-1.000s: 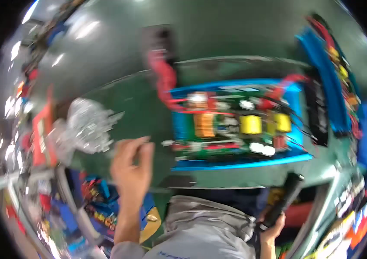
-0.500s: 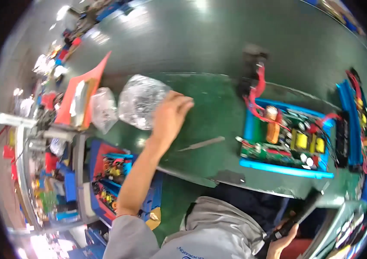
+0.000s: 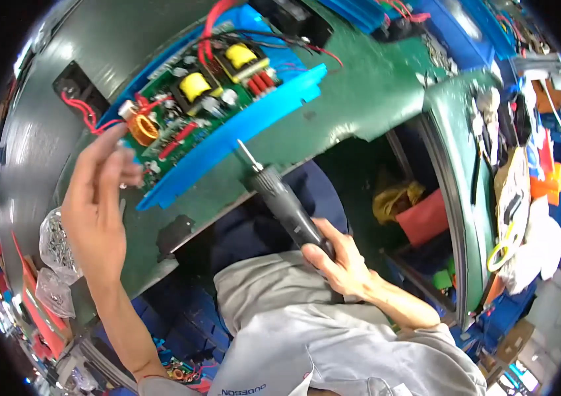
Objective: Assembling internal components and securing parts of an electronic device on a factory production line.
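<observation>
My right hand is wrapped around a black electric screwdriver. Its metal bit points up toward the near wall of a blue metal housing, apparently just short of it. Inside the housing lies a green circuit board with yellow transformers, a copper-wound ring coil and red and black wires. At the board's left end is my left hand, its fingers bent toward the coil. Motion blurs those fingertips, so whether they hold anything is unclear.
Clear plastic bags, one with small metal parts, lie at the left beside a red sheet. A black panel with red wires sits beyond the housing. At the right stands a green side bench with tools and yellow-handled scissors.
My view has swung to the right. My left hand has gone from the clear bag to the board's left end. The screwdriver in my right hand has risen from beside my lap toward the housing.
</observation>
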Motion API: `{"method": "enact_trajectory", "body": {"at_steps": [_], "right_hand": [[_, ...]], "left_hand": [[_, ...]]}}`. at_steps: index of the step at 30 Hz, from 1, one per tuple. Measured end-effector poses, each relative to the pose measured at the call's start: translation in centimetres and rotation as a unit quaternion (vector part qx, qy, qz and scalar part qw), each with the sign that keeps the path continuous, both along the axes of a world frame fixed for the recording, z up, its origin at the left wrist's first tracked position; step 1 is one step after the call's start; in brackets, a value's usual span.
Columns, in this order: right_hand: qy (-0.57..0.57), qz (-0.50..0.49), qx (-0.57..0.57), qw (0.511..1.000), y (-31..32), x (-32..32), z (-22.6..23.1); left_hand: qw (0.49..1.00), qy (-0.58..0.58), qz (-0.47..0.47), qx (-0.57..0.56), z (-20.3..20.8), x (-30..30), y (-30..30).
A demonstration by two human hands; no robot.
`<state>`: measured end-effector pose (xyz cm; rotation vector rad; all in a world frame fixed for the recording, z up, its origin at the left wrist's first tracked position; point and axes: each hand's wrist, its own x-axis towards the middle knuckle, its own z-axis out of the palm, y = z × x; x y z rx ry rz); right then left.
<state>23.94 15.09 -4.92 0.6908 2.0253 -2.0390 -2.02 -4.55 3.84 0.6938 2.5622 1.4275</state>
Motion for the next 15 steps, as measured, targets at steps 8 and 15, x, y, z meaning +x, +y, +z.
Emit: {"method": "enact_trajectory", "body": {"at_steps": [8,15], "right_hand": [[-0.006,0.023,0.0,1.0,0.1,0.0,-0.3],[0.058,0.005,0.0,0.998,0.2,-0.1,-1.2]], "left_hand": [[0.99,-0.015,-0.114,-0.079,-0.8,-0.4,3.1],[0.979,0.049,-0.107,-0.165,-0.3,0.2,4.0]]}}
